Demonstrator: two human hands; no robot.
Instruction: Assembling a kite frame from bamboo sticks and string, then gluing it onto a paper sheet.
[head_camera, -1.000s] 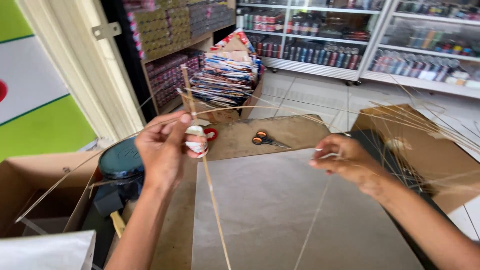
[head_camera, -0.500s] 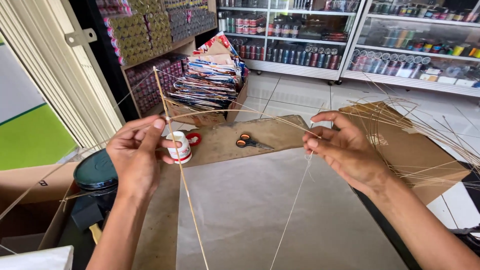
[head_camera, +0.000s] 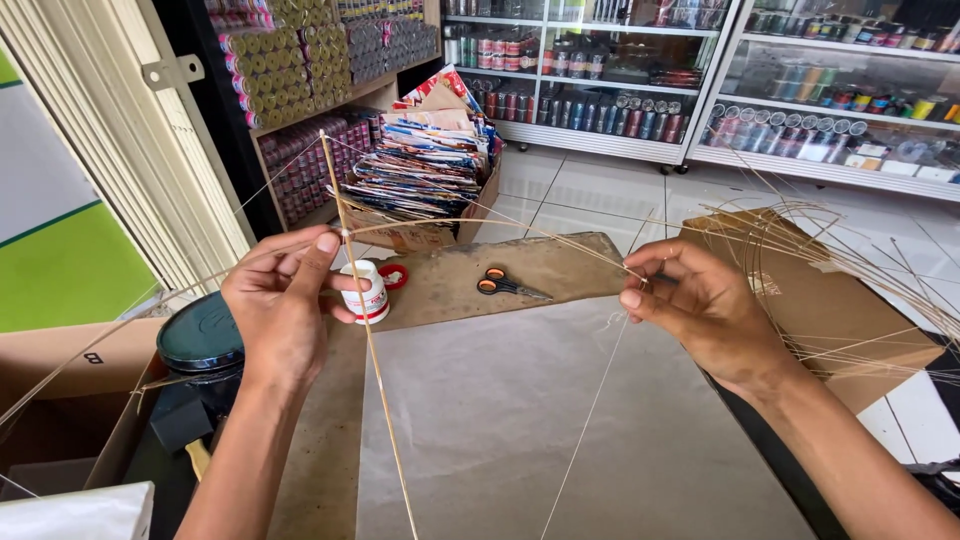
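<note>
far left of the grip: open cardboard box (head_camera: 60, 375) and dark round lid (head_camera: 200, 335), both below the left hand (head_camera: 280, 310). left hand fingers pressed together, pinching the crossing of the upright bamboo stick (head_camera: 365, 330) and the bowed cross stick (head_camera: 490, 222) near the upright's top. just behind that grip, touching the knuckles or nearly so: small white glue bottle (head_camera: 365, 295), red cap (head_camera: 393, 276) beside it. below the grip, grey paper sheet (head_camera: 560, 420) under the frame. between both grips, further back: orange-handled scissors (head_camera: 508, 287) on brown cardboard. right hand (head_camera: 700, 310) fingertips closed, pinching thin string (head_camera: 590, 400) at the cross stick's end. right of that grip: loose bundle of thin bamboo strips (head_camera: 850, 260).
</note>
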